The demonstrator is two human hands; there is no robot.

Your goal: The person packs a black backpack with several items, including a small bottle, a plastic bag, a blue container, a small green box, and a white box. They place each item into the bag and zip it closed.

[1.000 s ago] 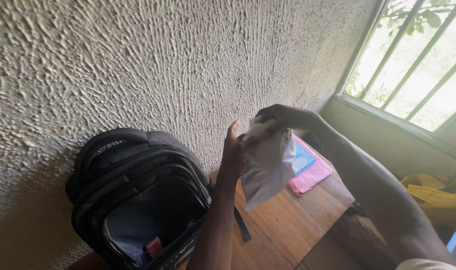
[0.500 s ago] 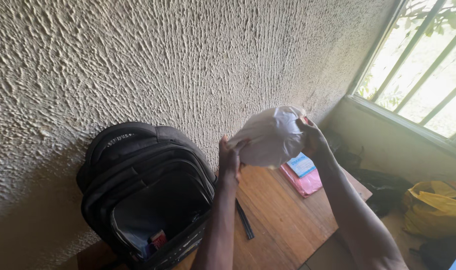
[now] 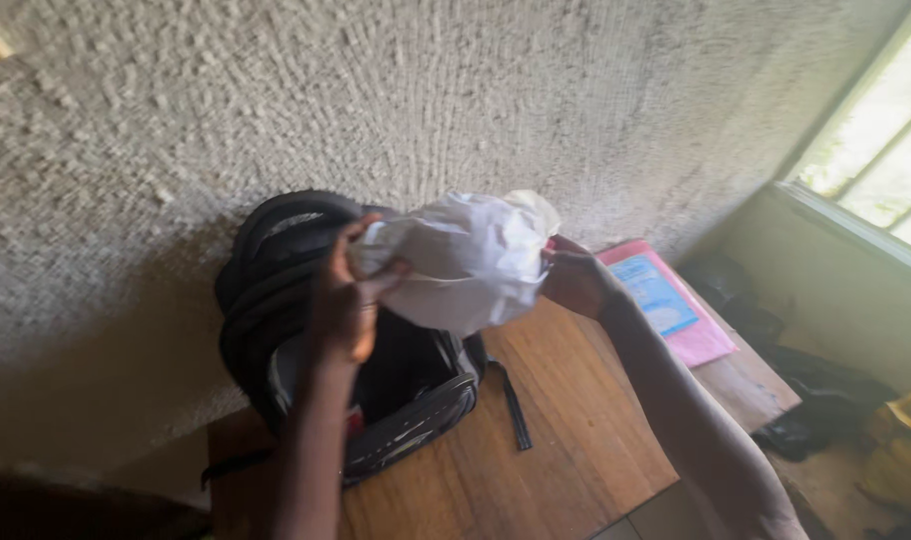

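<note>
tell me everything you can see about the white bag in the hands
The white bag looks like thin, crinkled plastic, bunched into a puffy, rounded bundle. It is held in the air above the open black backpack and the wooden table. The left hand grips its left end and the right hand its right end. Whether it holds anything cannot be seen.

The backpack (image 3: 306, 330) stands on the table (image 3: 566, 420), against the wall (image 3: 456, 100). Above the backpack's open mouth hangs the bag (image 3: 461, 260), between the 2 hands: left hand (image 3: 344, 295) at its left end, right hand (image 3: 576, 282) at its right. Right of the backpack lies a folder (image 3: 671, 310), near the window (image 3: 876, 130).
</note>
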